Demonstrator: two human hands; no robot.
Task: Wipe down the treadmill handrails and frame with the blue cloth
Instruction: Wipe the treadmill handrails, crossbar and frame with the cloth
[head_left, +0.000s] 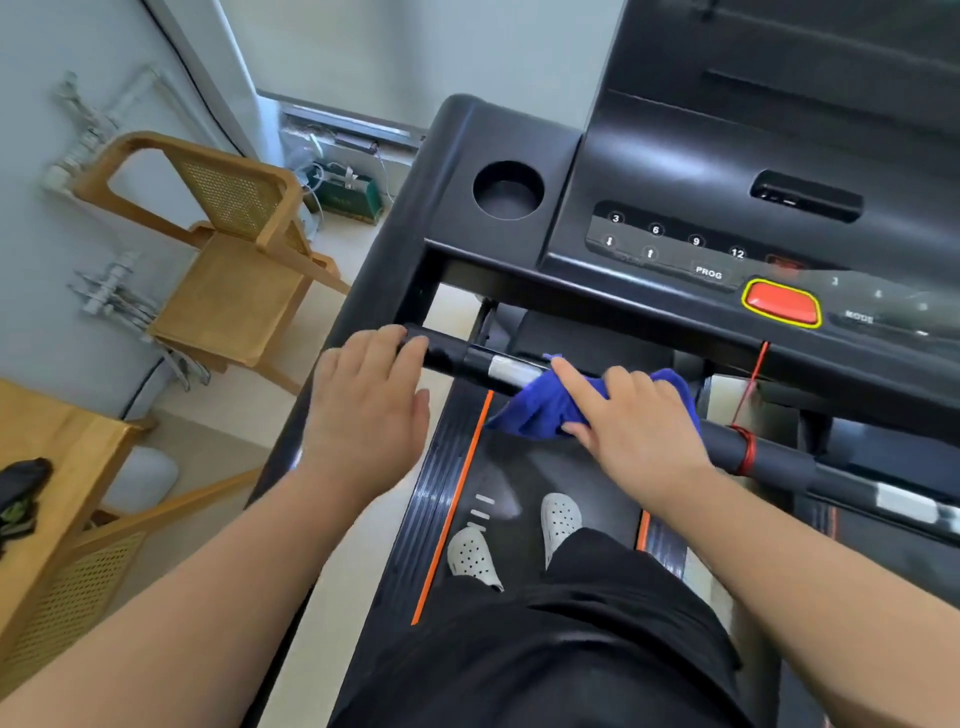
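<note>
Blue cloth (545, 410), soft and bunched, draped over the round black handrail (457, 358) beside its silver band (511, 370). Right hand (634, 421) grasps it, forefinger straight. Left hand (369, 400) lies loose-fingered on the bar's end. Glossy console (675, 208) reads 3, 6, 9, 12, PROG, MODE.

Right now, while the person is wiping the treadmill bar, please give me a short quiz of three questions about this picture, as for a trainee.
1. True or false: the left hand holds the blue cloth.
2. What lies on the handrail between the two hands? A) a silver metal patch B) a water bottle C) a phone
3. Fill in: the red cord is wound round the handrail on the ___ side of the right hand.
Key: 1 false, the right hand grips it; 2 A; 3 right.
</note>
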